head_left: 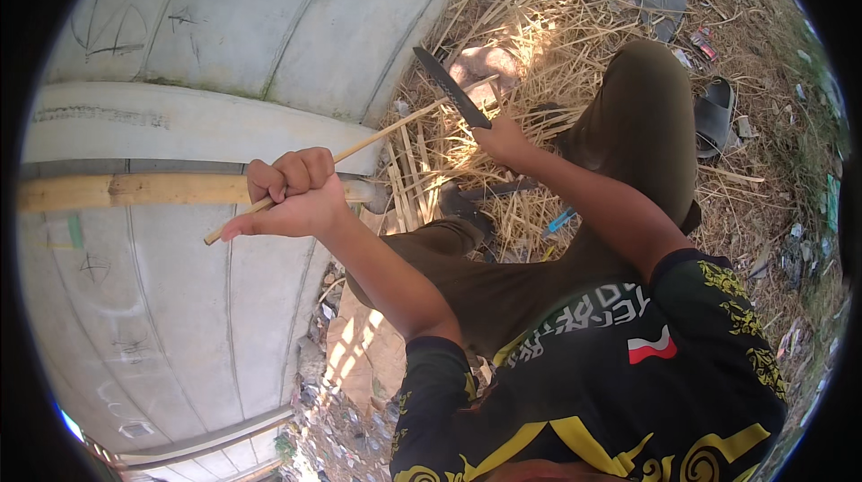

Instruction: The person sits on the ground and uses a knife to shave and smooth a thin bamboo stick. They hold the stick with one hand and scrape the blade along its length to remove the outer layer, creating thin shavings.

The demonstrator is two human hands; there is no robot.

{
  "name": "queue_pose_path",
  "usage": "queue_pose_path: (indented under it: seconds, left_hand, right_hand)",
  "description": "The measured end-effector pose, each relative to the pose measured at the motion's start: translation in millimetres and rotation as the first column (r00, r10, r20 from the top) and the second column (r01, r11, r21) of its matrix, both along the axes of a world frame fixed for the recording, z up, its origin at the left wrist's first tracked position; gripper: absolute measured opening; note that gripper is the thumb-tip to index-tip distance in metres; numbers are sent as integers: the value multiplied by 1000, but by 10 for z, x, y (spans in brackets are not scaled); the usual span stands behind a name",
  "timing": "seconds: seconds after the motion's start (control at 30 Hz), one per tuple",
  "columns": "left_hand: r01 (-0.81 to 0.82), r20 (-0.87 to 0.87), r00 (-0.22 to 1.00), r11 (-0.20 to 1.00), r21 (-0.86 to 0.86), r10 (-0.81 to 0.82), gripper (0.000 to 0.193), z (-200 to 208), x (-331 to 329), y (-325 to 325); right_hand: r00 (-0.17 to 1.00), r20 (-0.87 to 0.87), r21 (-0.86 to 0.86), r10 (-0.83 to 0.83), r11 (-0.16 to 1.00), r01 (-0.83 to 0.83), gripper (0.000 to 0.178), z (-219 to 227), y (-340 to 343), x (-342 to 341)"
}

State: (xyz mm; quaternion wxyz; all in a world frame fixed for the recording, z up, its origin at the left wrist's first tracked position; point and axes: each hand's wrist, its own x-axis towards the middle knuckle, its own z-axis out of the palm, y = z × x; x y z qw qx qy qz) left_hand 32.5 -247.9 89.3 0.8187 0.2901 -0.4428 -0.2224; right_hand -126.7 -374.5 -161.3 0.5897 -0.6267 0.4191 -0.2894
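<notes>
My left hand (296, 194) is wrapped round a thin, pale strip that looks like bamboo (388, 130), near its lower left end. The strip slants up to the right, its far end above the littered ground. In my right hand (503, 142) is a knife with a broad dark blade (449, 87), which points up and to the left. The blade crosses the strip near its far end; whether the edge bites into it I cannot tell. My fingers hide most of the knife's handle.
A concrete panel wall (242, 24) stands at the left, with a bamboo pole (135, 191) along it. Cut strips and shavings (539, 42) cover the ground ahead. A grey sandal (715, 118) lies right of my bent knee, a blue-handled tool (560, 220) between my legs. Cardboard (364, 347) lies beside me.
</notes>
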Motion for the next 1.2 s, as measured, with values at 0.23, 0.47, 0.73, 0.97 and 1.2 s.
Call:
queue_pose_path:
  seconds: [0.23, 0.47, 0.73, 0.97, 1.2]
  left_hand:
    - [-249, 5, 968, 967, 58, 249, 87, 49, -11, 75]
    - [-271, 10, 963, 962, 41, 271, 83, 24, -45, -12]
    - [-144, -33, 989, 988, -50, 143, 84, 7, 2, 27]
    - [-209, -22, 978, 975, -73, 208, 83, -68, -35, -5]
    - [255, 171, 960, 943, -212, -221, 84, 0, -414, -7]
  right_hand:
    - [931, 308, -175, -197, 950, 259, 26, 718, -20, -135]
    - [989, -125, -128, 72, 988, -88, 25, -74, 54, -24]
    - [962, 255, -158, -102, 977, 146, 27, 385, 229, -123]
    - [997, -75, -200, 29, 979, -43, 30, 354, 177, -78]
    - [950, 294, -216, -105, 961, 173, 24, 619, 138, -202]
